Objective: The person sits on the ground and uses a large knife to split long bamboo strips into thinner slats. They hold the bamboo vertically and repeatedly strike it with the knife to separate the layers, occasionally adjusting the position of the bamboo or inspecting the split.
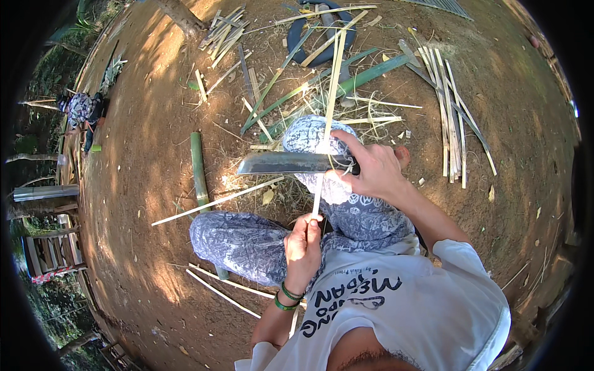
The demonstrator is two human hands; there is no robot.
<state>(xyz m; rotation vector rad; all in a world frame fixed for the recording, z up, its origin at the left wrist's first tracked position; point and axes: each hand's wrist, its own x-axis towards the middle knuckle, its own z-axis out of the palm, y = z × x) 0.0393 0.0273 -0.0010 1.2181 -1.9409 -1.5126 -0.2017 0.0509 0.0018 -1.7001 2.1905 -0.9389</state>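
Note:
My left hand (302, 243) is closed around the near end of a long, pale bamboo strip (335, 83), close to my lap. From there the strip runs away from me over my right knee. In my right hand (375, 166) is a machete (278, 163), its broad dark blade pointing left and lying across the strip. The fingers of that hand wrap the handle, which they mostly hide. Thumb and forefinger reach toward the strip beside the blade. A thin curled shaving hangs where blade and strip cross.
Split bamboo strips (455, 123) lie in a bundle on the right, and another pile (224, 34) at the far left. Green bamboo pieces (378, 73) and shavings lie ahead, near a black ring (299, 37). A green bamboo pole (198, 164) rests left. A person (85, 111) is at far left.

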